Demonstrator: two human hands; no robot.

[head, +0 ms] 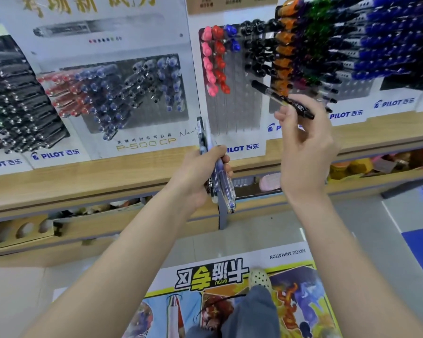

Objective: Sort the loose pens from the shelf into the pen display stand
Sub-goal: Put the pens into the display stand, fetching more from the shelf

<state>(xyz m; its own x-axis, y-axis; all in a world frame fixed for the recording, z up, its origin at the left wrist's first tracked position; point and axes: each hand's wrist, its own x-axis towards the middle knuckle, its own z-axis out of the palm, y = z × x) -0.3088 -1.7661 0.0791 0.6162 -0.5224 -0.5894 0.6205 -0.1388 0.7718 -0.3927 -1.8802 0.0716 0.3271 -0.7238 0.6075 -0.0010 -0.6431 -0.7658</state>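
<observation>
Black pen (282,98) is pinched by right hand (303,147) before part-filled display stand (232,79); left hand (200,172) is clenched around several pens (217,176).

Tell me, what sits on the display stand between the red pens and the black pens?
In the head view, two blue pens hang at the top between the red pens and the black pens; below them the stand's slots are bare.

A cartoon-printed floor poster (242,303) marked "KAYOU ANIMATION" lies on pale floor tiles (352,230); a perforated cream shoe (259,278) and blue-grey trouser leg (252,313) stand on it, blue mat (421,250) nearby.
</observation>
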